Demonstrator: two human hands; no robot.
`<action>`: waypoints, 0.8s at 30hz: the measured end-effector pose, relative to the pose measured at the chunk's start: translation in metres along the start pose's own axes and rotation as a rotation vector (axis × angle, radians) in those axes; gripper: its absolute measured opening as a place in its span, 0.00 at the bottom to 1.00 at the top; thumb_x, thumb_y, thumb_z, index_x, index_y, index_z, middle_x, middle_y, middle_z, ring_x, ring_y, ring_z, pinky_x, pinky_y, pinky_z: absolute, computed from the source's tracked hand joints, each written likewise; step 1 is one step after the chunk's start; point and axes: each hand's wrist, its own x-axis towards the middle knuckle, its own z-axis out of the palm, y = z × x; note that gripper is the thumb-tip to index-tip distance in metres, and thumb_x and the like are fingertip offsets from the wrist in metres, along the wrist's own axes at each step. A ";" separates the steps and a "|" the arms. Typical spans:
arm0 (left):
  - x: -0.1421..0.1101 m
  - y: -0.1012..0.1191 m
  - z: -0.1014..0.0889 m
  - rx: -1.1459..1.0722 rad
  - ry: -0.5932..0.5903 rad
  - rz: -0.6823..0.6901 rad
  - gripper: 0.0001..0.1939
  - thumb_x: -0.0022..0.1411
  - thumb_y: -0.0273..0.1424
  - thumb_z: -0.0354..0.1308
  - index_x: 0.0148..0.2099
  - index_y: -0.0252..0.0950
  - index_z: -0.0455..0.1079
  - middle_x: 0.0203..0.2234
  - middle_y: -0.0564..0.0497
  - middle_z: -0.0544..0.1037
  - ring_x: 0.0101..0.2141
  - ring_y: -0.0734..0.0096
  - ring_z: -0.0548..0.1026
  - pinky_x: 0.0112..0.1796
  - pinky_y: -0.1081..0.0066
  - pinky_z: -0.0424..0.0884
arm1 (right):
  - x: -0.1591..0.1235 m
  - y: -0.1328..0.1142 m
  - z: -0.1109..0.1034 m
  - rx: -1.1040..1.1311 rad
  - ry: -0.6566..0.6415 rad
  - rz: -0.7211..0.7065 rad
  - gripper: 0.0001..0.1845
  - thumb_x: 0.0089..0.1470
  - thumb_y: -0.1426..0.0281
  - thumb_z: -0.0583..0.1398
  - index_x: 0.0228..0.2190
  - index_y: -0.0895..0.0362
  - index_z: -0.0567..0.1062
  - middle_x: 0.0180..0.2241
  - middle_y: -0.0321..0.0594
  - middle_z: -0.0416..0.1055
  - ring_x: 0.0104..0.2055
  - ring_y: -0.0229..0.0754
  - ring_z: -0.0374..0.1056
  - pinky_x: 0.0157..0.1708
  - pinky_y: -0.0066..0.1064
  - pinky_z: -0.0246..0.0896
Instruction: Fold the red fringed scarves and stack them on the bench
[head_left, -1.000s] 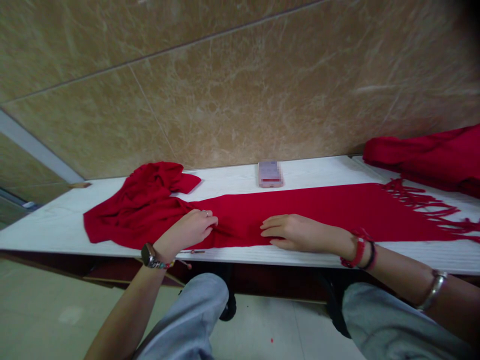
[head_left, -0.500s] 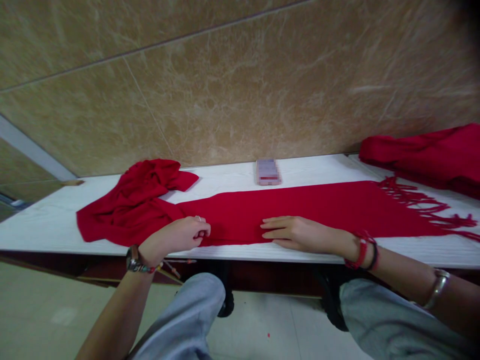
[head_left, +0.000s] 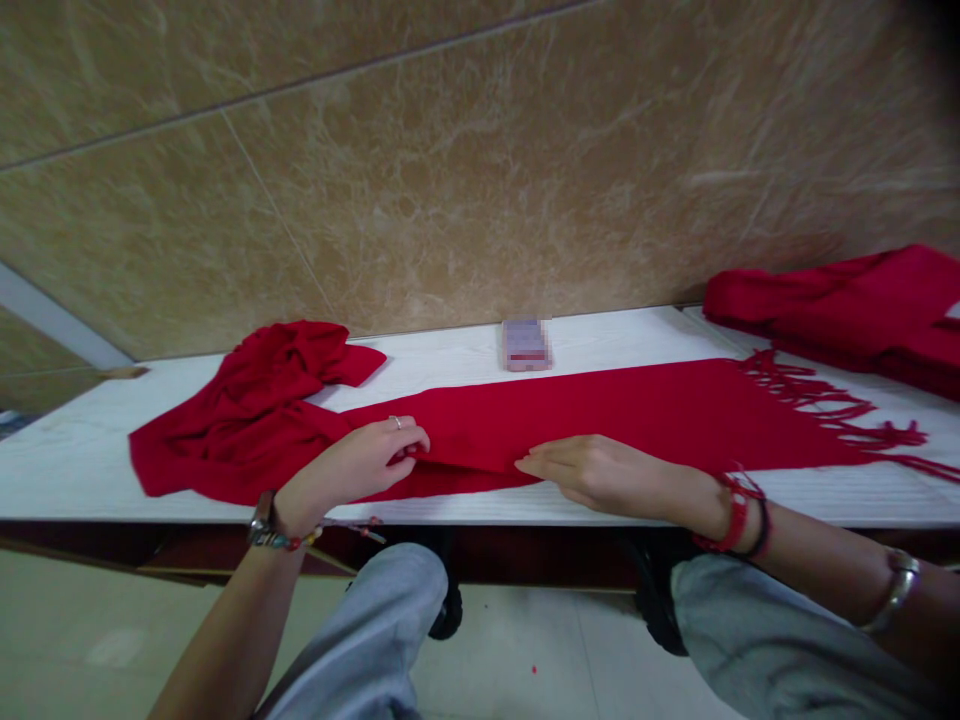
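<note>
Look first just past the pale trousered knees [head_left: 405, 595], to the front edge of the white table [head_left: 637, 512]. Find the left hand [head_left: 379, 458] there, half curled, with thumb and forefinger apparently pinching a raised layer of the red scarf [head_left: 637, 415]. To its right, see the right hand [head_left: 600, 472], fingers nearly straight and close together, tips touching the same layer; cannot tell a pinch from a light press. Note the shallow dark gap beneath that layer, between the hands. Best lift evenly at both points, line up the raised edge with the cloth beneath, then lay flat and smooth outward. Mind the gathered part [head_left: 255, 430] at the left, seemingly joined to the flat strip and liable to tug it askew. Let the fringe [head_left: 814, 392] lie straight at the right end. Farther back, avoid nudging the phone [head_left: 526, 345], just beyond the strip. Farther still, see another red bundle [head_left: 840, 305] at the right, near the tan tiled wall [head_left: 465, 200].
</note>
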 end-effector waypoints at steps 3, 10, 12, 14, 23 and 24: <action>-0.001 0.001 -0.001 -0.037 -0.031 0.024 0.10 0.57 0.23 0.46 0.39 0.36 0.67 0.34 0.51 0.71 0.35 0.71 0.69 0.37 0.74 0.63 | -0.003 0.001 -0.001 0.026 -0.006 0.034 0.25 0.51 0.82 0.52 0.51 0.61 0.65 0.48 0.47 0.69 0.48 0.43 0.66 0.46 0.34 0.65; 0.004 0.005 0.013 -0.013 -0.203 0.015 0.10 0.54 0.21 0.48 0.36 0.36 0.67 0.29 0.52 0.71 0.32 0.70 0.68 0.33 0.75 0.62 | -0.010 0.001 -0.001 -0.013 -0.030 0.048 0.25 0.52 0.83 0.50 0.52 0.61 0.64 0.49 0.48 0.68 0.50 0.43 0.64 0.47 0.34 0.65; 0.005 0.003 0.012 -0.015 -0.208 0.012 0.10 0.54 0.21 0.48 0.35 0.36 0.67 0.30 0.52 0.71 0.32 0.70 0.68 0.33 0.75 0.62 | -0.012 0.003 -0.002 -0.022 -0.042 0.050 0.24 0.53 0.82 0.50 0.52 0.62 0.64 0.49 0.49 0.68 0.50 0.43 0.65 0.46 0.34 0.65; 0.004 0.001 0.010 -0.010 -0.207 0.009 0.09 0.54 0.21 0.47 0.34 0.36 0.67 0.29 0.52 0.71 0.32 0.71 0.68 0.34 0.75 0.62 | -0.014 0.005 -0.001 -0.035 -0.043 0.046 0.22 0.54 0.82 0.50 0.51 0.62 0.65 0.49 0.48 0.68 0.49 0.43 0.65 0.47 0.34 0.64; 0.001 -0.001 0.012 -0.034 -0.227 0.050 0.10 0.50 0.19 0.47 0.31 0.36 0.66 0.29 0.52 0.70 0.33 0.71 0.68 0.36 0.74 0.62 | -0.027 0.014 0.007 0.064 0.070 -0.057 0.16 0.59 0.75 0.48 0.43 0.61 0.72 0.43 0.46 0.73 0.48 0.41 0.67 0.47 0.33 0.65; 0.002 -0.001 0.014 -0.031 -0.236 0.050 0.10 0.49 0.18 0.47 0.30 0.36 0.65 0.29 0.52 0.70 0.33 0.71 0.68 0.37 0.74 0.63 | -0.028 0.014 0.008 0.067 0.074 -0.071 0.16 0.59 0.76 0.48 0.42 0.62 0.72 0.44 0.46 0.72 0.48 0.41 0.66 0.47 0.33 0.64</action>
